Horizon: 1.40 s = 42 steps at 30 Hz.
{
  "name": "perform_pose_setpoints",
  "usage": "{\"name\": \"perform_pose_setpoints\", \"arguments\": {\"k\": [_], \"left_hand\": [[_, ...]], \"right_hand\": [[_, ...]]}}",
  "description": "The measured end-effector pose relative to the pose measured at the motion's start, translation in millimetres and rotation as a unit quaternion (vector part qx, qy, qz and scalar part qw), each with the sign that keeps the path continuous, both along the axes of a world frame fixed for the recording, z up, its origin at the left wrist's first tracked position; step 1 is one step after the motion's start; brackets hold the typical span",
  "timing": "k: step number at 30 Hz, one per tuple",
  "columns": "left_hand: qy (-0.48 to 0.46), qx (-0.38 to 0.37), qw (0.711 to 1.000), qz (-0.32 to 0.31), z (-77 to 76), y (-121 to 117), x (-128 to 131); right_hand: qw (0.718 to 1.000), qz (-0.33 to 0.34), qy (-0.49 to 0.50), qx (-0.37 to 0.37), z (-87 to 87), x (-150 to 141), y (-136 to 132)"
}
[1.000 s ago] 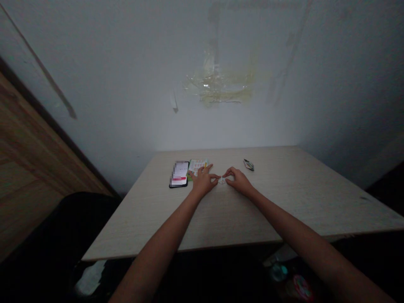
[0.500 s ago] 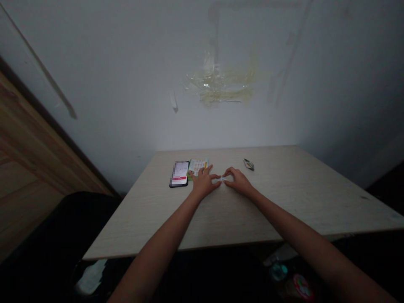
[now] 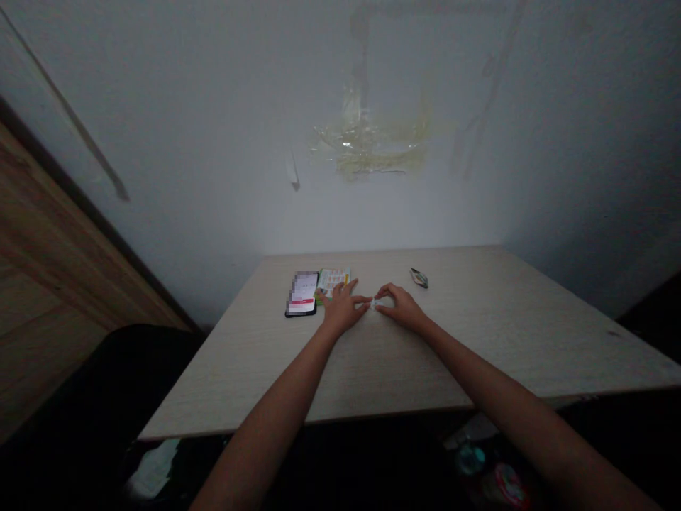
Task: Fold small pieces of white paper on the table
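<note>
Over the middle of the pale wooden table, a small white folded piece, seemingly paper, sits between my two hands. The thumb and index finger of my left hand pinch its left side, while the other fingers spread toward a printed booklet. My right hand grips the piece from the right with thumb and fingertips. Its exact shape is too small to make out. Just left of my left hand lies the green-edged printed booklet, partly covered by the fingers. Beside it is a phone with a lit screen.
A small dark, multicoloured folded item lies farther back on the right of the table. The wall with peeling tape rises behind. Under the front edge, at lower right, are a teal-capped item and a pink-rimmed container.
My left thumb and index finger have closed together on the white piece, which looks slightly more crumpled or turned. My right hand, the phone and the booklet stay in place.
</note>
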<state>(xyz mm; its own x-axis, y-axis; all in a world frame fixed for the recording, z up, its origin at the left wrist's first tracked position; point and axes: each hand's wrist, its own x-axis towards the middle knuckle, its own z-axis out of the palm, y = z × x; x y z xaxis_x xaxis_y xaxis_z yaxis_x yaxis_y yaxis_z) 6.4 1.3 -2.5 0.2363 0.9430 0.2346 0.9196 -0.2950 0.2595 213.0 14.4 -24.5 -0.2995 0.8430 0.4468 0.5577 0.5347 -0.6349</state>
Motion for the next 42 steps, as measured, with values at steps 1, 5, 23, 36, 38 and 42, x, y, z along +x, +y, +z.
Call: {"name": "perform_pose_setpoints", "arguments": {"k": [1, 5, 23, 36, 38, 42], "left_hand": [[0.002, 0.003, 1.000, 0.000, 0.2, 0.3, 0.1], [0.000, 0.009, 1.000, 0.003, 0.7, -0.1, 1.2], [-0.023, -0.013, 1.000, 0.006, -3.6, 4.6, 0.8], [-0.015, -0.014, 1.000, 0.007, -0.2, 3.6, 1.2], [-0.017, -0.016, 1.000, 0.011, 0.4, 2.4, 1.2], [-0.015, -0.022, 1.000, 0.014, 1.4, 1.2, 2.0]], "right_hand": [[1.000, 0.005, 0.012, 0.002, -0.3, 0.5, 0.5], [0.996, 0.017, 0.086, -0.002, -1.0, 1.5, 1.0], [1.000, 0.005, 0.001, 0.003, 3.6, -3.8, -4.4], [1.000, -0.025, 0.004, 0.011, 5.0, -8.3, 2.4], [0.999, -0.013, 0.037, 0.004, 5.8, -7.2, 0.7], [0.998, 0.012, 0.065, -0.017, 6.3, -5.3, -2.1]]}}
